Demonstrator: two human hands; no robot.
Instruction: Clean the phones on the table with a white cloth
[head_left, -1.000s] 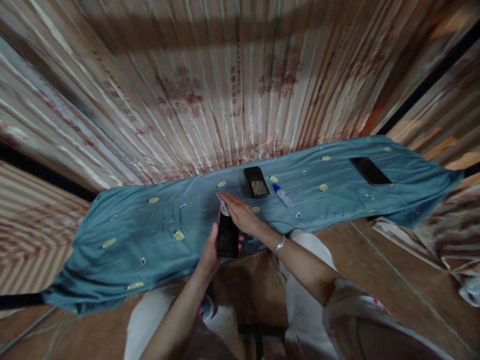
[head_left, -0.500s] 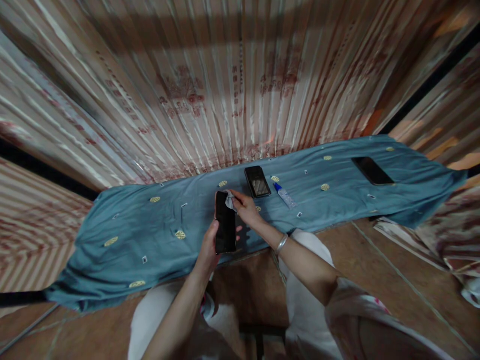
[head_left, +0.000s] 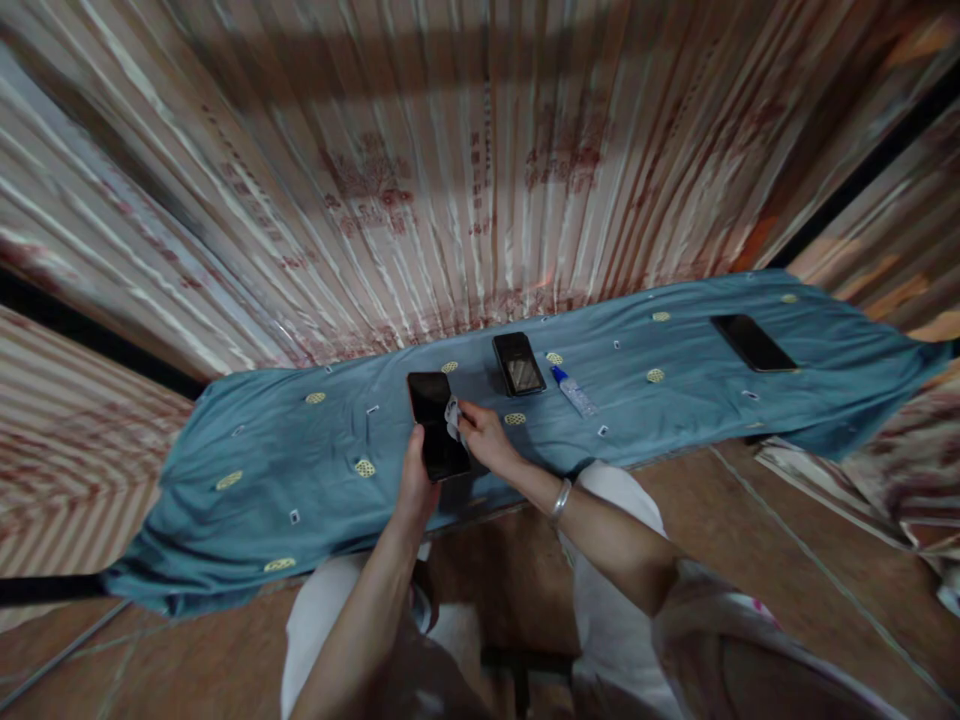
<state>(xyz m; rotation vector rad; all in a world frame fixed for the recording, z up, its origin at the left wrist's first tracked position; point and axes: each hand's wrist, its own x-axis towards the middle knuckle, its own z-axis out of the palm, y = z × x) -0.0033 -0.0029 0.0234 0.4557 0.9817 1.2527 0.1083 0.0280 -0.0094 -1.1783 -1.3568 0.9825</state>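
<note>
Head view: the left hand (head_left: 417, 487) grips the dark phone (head_left: 437, 425), now tilted leftward and carried farther over the blue-clothed table (head_left: 262, 450); the right hand (head_left: 480, 440) pinches a small white cloth (head_left: 452, 414) against its edge, so wiping goes on

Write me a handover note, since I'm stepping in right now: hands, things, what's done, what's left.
Left hand: grips the black smartphone, screen up, over the blue patterned cloth.
Right hand: presses a small white wipe on the phone's right edge.
Lying on the cloth: a second dark phone, a small blue-capped clear bottle, a third dark phone far right.
Done: wiping under way.
Left: cannot tell how much screen remains.
</note>
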